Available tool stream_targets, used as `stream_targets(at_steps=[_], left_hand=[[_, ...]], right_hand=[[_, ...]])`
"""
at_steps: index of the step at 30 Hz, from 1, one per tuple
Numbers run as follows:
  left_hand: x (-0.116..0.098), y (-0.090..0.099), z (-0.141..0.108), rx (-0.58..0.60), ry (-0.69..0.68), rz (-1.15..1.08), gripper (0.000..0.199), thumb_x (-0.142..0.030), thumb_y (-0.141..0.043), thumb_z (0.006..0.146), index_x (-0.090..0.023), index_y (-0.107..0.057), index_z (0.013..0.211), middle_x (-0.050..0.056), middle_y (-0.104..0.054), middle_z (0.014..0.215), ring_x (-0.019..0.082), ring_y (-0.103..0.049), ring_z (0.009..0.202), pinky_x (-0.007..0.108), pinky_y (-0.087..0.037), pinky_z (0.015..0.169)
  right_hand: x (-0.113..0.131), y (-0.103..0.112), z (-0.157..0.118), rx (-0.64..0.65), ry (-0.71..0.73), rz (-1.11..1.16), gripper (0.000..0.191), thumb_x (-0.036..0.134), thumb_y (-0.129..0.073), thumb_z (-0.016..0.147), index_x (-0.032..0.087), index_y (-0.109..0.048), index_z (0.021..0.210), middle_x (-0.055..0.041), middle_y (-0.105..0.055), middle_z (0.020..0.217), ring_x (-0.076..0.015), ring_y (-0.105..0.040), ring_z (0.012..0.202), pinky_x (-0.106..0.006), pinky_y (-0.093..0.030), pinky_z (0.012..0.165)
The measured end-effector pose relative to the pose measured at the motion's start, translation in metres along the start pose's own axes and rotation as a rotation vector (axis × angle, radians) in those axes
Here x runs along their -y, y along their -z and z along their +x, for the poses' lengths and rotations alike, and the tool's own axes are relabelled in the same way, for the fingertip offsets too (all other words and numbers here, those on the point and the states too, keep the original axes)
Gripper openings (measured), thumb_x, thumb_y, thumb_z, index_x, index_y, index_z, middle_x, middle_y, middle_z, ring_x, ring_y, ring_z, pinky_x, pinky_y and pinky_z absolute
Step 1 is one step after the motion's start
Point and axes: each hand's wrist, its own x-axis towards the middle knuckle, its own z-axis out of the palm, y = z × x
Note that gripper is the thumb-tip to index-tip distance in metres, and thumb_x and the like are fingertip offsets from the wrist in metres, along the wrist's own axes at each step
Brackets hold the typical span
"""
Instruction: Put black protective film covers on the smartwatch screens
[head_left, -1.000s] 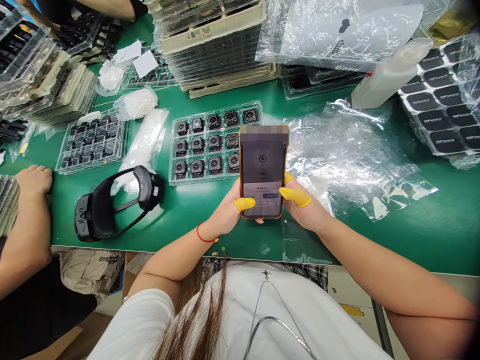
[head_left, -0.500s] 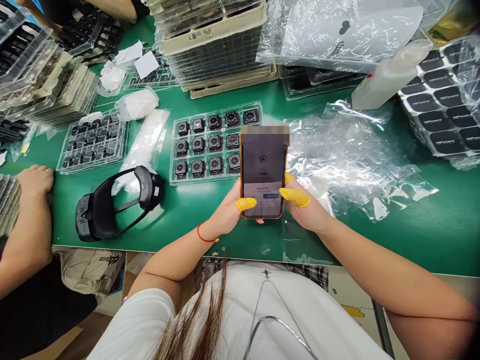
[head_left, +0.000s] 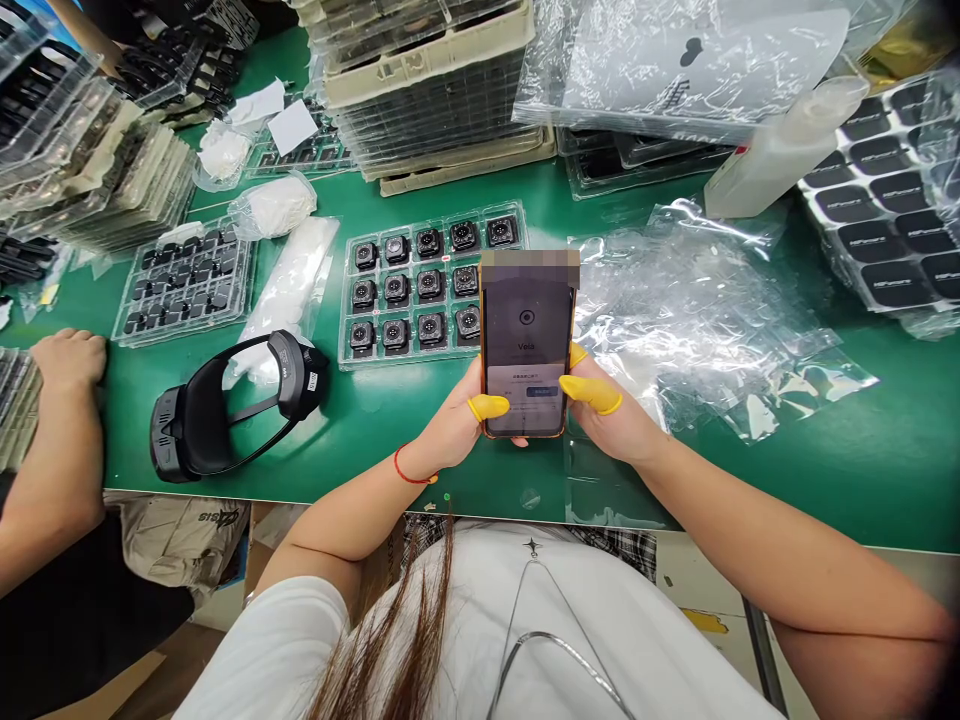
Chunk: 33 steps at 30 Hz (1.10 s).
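Both hands hold a smartphone (head_left: 526, 350) upright above the table's front half. Its dark screen reads "Vela" and has a pale panel with a blue button low down. My left hand (head_left: 459, 415) grips the phone's lower left edge, a yellow finger cot on the thumb over the screen. On the opposite edge, my right hand (head_left: 609, 412) is closed too, with yellow cots on its thumb and one finger; the thumb lies beside the blue button. Fingers behind the phone are mostly hidden. A clear tray (head_left: 343, 345) of black watch bodies lies just beyond, partly covered by the phone.
Left of me lies a black headset (head_left: 202, 420); farther left rests another person's forearm (head_left: 67, 430). Clear plastic bags (head_left: 697, 310) spread to the right. Behind stand stacked trays (head_left: 442, 100), a translucent bottle (head_left: 780, 155) and a tray of black squares (head_left: 885, 200).
My left thumb has shifted very slightly left over the screen. The phone and my right hand stay nearly still. Another person's arm at the upper left has pulled mostly out of view.
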Motion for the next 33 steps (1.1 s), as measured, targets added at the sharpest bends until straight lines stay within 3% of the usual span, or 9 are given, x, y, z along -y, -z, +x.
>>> stream_targets(at_steps=[8,23,33], left_hand=[[-0.0002,0.0006,-0.0002,0.021,-0.006,0.038,0.073,-0.034,-0.063,0.075,-0.024,-0.035,0.141,0.012,-0.056,0.138,0.029,-0.069,0.098,0.029,-0.057,0.057],[0.0025,0.0005,-0.0002,-0.002,-0.026,0.056,0.069,-0.04,-0.065,0.079,-0.023,-0.037,0.14,0.012,-0.058,0.136,0.026,-0.07,0.091,0.028,-0.057,0.055],[0.0006,-0.0012,-0.0003,-0.009,-0.009,0.05,0.071,-0.04,-0.064,0.078,-0.025,-0.037,0.141,0.012,-0.058,0.136,0.028,-0.07,0.095,0.028,-0.056,0.055]], right_hand=[[0.0007,-0.0002,0.0002,0.009,-0.012,0.005,0.052,0.044,-0.054,0.092,0.025,-0.042,0.139,-0.0085,-0.054,0.134,-0.0292,-0.057,0.118,-0.046,-0.054,0.09],[0.0009,-0.0005,-0.0002,-0.002,-0.022,-0.021,0.057,0.048,-0.055,0.091,0.028,-0.039,0.142,-0.0084,-0.056,0.133,-0.0265,-0.063,0.106,-0.039,-0.058,0.077],[0.0014,-0.0013,-0.0006,0.011,-0.042,-0.004,0.059,0.048,-0.055,0.091,0.027,-0.036,0.143,-0.009,-0.054,0.134,-0.0287,-0.062,0.11,-0.041,-0.058,0.079]])
